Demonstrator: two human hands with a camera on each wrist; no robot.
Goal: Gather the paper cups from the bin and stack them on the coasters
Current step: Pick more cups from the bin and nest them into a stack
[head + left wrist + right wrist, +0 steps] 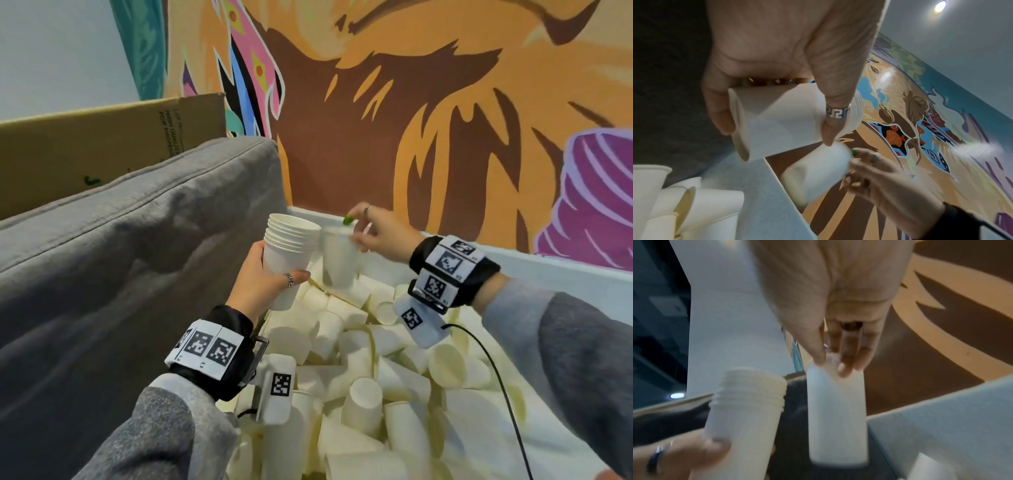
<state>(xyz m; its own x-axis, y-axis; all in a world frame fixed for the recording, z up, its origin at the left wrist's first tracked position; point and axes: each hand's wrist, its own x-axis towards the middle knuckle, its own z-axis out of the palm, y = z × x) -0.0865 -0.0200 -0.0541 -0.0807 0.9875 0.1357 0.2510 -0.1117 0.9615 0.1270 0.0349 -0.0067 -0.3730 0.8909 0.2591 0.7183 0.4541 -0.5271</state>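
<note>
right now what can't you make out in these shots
- Coasters: in no view, so the stacking spot is unknown.
- Cup count in the nested stack: head view shows several rims; the left hand covers the lower part.
- Single cup: right wrist view is motion-blurred; the right hand pinches its rim, exact grip unclear.
- Bin: its depth is buried under the loose cups.

The head camera looks forward and down from above both forearms onto the white bin of loose paper cups [376, 377] against the painted mural wall [445, 102]. Each wrist camera sits close under its palm, tilted upward along the fingers. All three views share the nested stack of white paper cups [291, 246] and the single white paper cup [337, 260].
</note>
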